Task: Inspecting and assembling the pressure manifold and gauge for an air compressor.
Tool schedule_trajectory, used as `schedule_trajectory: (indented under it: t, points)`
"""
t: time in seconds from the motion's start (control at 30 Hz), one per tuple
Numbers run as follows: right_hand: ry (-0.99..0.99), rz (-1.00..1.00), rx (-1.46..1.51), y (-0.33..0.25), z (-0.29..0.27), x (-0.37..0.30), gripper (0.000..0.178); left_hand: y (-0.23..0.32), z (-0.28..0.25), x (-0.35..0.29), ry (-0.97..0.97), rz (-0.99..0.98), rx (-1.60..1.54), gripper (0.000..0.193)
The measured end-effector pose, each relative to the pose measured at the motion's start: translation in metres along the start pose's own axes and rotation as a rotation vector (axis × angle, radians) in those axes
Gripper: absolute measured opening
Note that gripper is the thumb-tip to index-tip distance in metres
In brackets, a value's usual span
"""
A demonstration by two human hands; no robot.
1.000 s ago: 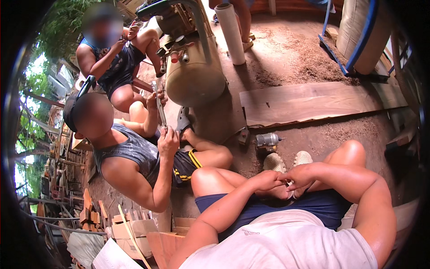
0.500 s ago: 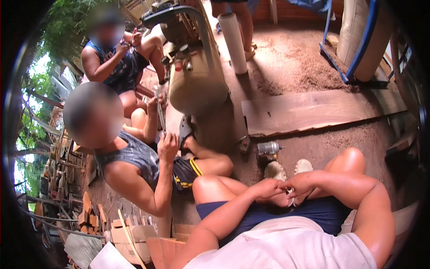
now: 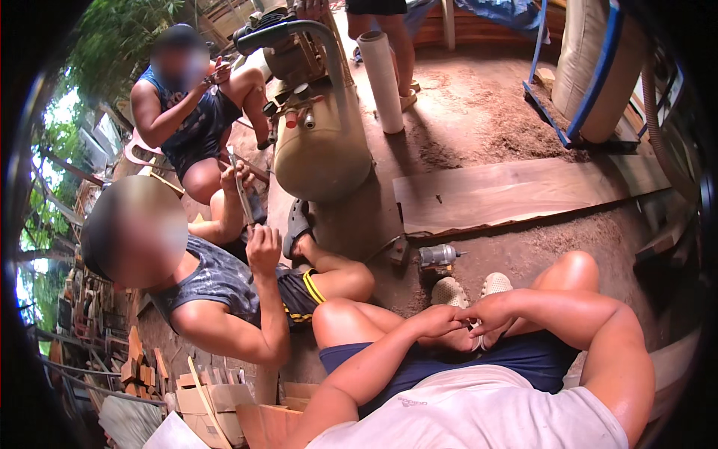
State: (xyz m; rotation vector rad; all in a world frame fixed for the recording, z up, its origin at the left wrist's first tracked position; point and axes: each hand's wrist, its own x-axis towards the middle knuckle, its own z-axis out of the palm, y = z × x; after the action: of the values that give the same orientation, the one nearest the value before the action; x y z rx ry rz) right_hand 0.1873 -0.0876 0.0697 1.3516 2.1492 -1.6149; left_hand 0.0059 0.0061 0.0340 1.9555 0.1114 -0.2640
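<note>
Head view: the left hand and right hand meet over the lap, fingers curled around a small object pinched between them; what it is cannot be told. It sits right at both sets of fingertips, equally near each hand. Just beyond the hands lie pale shoes and a drill.
</note>
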Motion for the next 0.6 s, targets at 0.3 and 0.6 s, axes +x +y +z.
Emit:
schedule_trajectory:
  t: [0.3, 0.6]
  points:
    - [-0.057, 0.075, 0.019, -0.016, -0.008, -0.008, 0.056, -0.013, 0.008, 0.005, -0.036, 0.062, 0.020, 0.036]
    - [-0.058, 0.073, 0.001, -0.019, -0.011, -0.008, 0.057, -0.003, 0.001, 0.001, -0.048, 0.013, 0.034, 0.032]
